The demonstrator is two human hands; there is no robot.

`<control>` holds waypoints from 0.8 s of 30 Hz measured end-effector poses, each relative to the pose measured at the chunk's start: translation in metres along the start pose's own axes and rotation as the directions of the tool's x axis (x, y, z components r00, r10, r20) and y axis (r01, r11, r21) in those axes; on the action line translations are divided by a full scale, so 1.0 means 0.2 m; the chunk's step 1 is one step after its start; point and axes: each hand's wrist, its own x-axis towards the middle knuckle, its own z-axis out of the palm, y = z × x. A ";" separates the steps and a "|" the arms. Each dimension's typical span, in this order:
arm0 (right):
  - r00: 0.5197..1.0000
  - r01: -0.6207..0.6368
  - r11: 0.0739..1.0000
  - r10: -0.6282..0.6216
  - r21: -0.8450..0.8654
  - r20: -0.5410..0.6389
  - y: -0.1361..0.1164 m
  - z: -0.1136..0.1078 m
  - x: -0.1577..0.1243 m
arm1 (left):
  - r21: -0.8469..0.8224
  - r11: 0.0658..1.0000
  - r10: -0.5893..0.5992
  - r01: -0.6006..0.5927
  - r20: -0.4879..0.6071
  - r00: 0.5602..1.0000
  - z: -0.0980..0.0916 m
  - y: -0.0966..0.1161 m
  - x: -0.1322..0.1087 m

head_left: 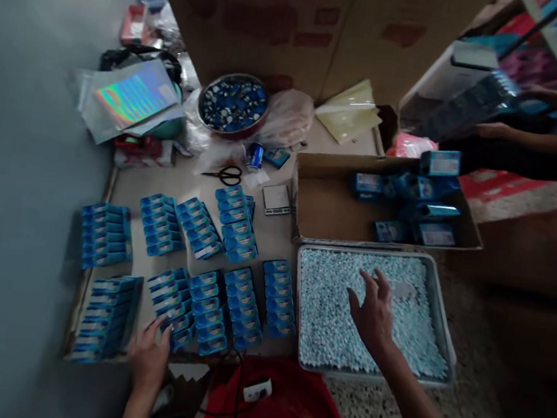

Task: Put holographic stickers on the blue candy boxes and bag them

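Blue small boxes stand in several overlapping rows across the table. My left hand is at the near end of one row of blue boxes, its fingers bent a little and apart; whether the fingertips touch the last box I cannot tell. Over a clear plastic tray filled with small pale blue and white pellets, my right hand hovers with thumb and fingers spread and nothing in them. A rounded translucent thing lies on the pellets just beyond it.
Behind the tray stands an open cardboard box holding several blue packs. A small scale, black scissors and a round bowl of blue and white pieces are farther back. At right, another person's hand is beside a clear bag.
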 end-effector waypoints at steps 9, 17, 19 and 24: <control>0.854 0.495 0.831 -0.520 0.253 0.037 -0.64 0.23 0.23 | -0.134 0.799 -0.598 0.587 -0.063 0.799 -0.12 -0.12 -0.49; 0.923 0.310 0.902 -0.362 0.301 0.133 -0.57 0.30 0.17 | -0.218 0.483 -0.808 0.848 0.260 0.528 -0.14 -0.09 -0.68; 0.962 0.173 0.938 -0.226 0.301 0.151 -0.46 0.30 0.12 | -0.256 0.544 -0.745 0.799 0.291 0.600 -0.08 -0.04 -0.69; 0.966 -0.047 0.941 -0.041 0.334 0.253 -0.33 0.35 -0.04 | -0.349 0.631 -0.670 0.693 0.206 0.713 -0.01 -0.02 -0.72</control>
